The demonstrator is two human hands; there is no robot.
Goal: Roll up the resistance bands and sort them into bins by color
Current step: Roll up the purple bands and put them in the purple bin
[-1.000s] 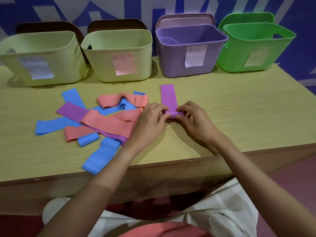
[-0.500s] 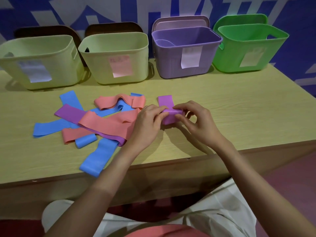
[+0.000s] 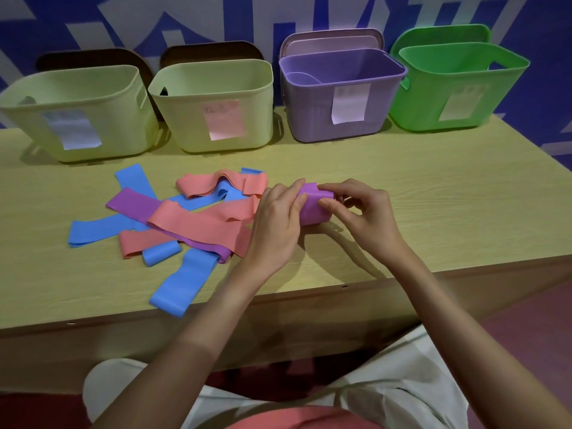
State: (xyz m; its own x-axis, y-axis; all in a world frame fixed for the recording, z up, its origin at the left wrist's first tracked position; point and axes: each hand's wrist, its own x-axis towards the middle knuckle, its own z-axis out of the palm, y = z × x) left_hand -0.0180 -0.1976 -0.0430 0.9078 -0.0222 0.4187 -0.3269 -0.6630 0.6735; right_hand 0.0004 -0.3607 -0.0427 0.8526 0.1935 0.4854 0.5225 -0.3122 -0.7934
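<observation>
Hands meet over a purple band roll (image 3: 312, 209) at the middle of the wooden table (image 3: 433, 212); the left hand (image 3: 275, 221) curls its fingers round the roll's left end, and the right hand (image 3: 362, 215) pinches its right end with thumb and fingertips; the roll seems to rest on the tabletop, though the palms hide its underside. Left of the hands lies a loose heap of flat bands; blue bands (image 3: 182, 283) spread toward the table's front edge, pink bands (image 3: 201, 221) cross over them, and one flat purple band (image 3: 133, 204) runs beneath a pink one. Along the back stand four bins, each with a paper label; a pale yellow bin (image 3: 77, 119) at far left, a second pale yellow bin (image 3: 213, 113) beside it, then a purple bin (image 3: 340, 97), then a green bin (image 3: 458, 91).
</observation>
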